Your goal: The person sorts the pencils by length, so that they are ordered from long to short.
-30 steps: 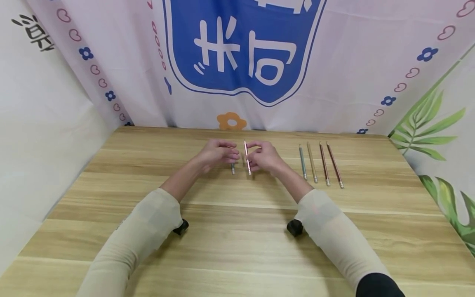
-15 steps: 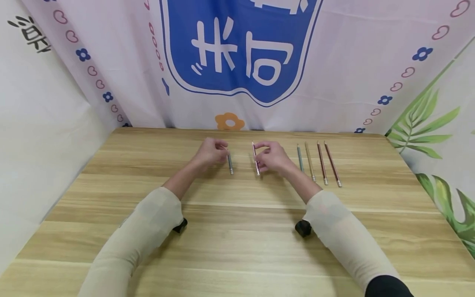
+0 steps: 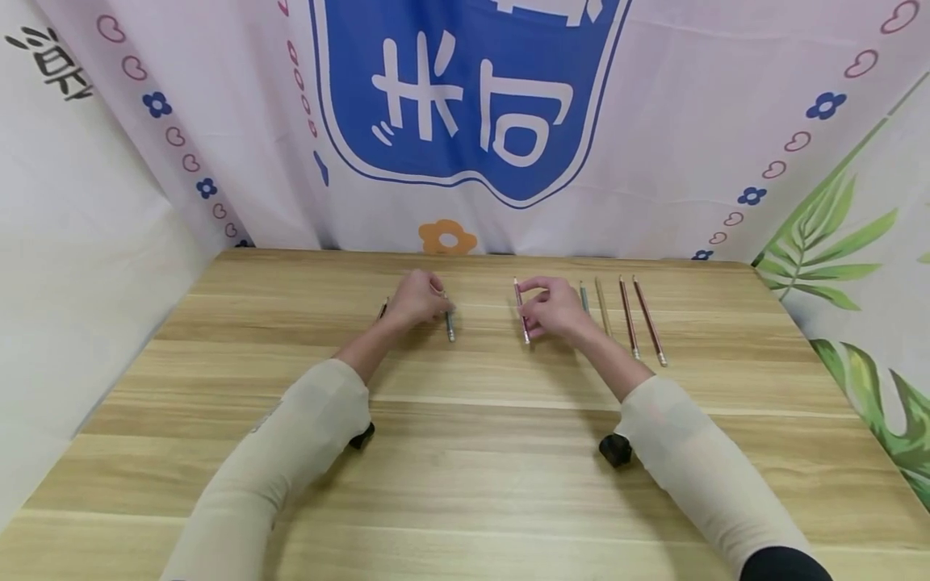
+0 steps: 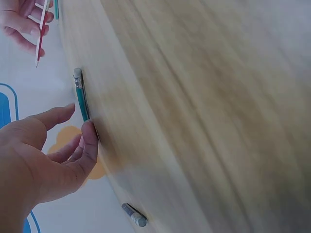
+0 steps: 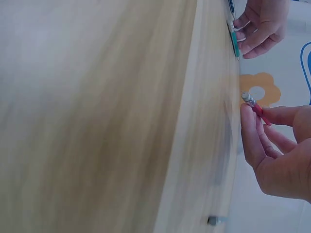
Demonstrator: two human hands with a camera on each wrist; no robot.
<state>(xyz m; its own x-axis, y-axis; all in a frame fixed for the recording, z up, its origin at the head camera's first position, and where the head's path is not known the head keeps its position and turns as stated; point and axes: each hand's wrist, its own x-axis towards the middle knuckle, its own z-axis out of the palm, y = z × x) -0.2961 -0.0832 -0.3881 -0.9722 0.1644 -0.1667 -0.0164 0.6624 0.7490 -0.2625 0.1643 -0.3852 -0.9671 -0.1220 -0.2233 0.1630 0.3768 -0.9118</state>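
In the head view my right hand [image 3: 555, 309] pinches a red pencil [image 3: 521, 313] between thumb and fingers. The pencil's white eraser end points toward me, and in the right wrist view the red pencil [image 5: 261, 114] is raised above the table. My left hand [image 3: 417, 298] is low at the far end of a green pencil [image 3: 450, 327], fingers loosely bent. From the left wrist, the thumb tip overlaps the green pencil [image 4: 81, 99] and the index finger stands apart from it. Another dark pencil [image 3: 383, 307] lies beside the left hand, mostly hidden by the forearm.
On the right of the wooden table [image 3: 450, 468] several pencils lie in a row, among them a yellow pencil [image 3: 603, 303] and a dark red pencil [image 3: 649, 319]. My right forearm partly covers the row. A printed curtain [image 3: 668, 121] hangs at the back edge.
My right hand has moved right with the red pencil, away from the left hand. The left hand's fingers have come down at the green pencil's far end.
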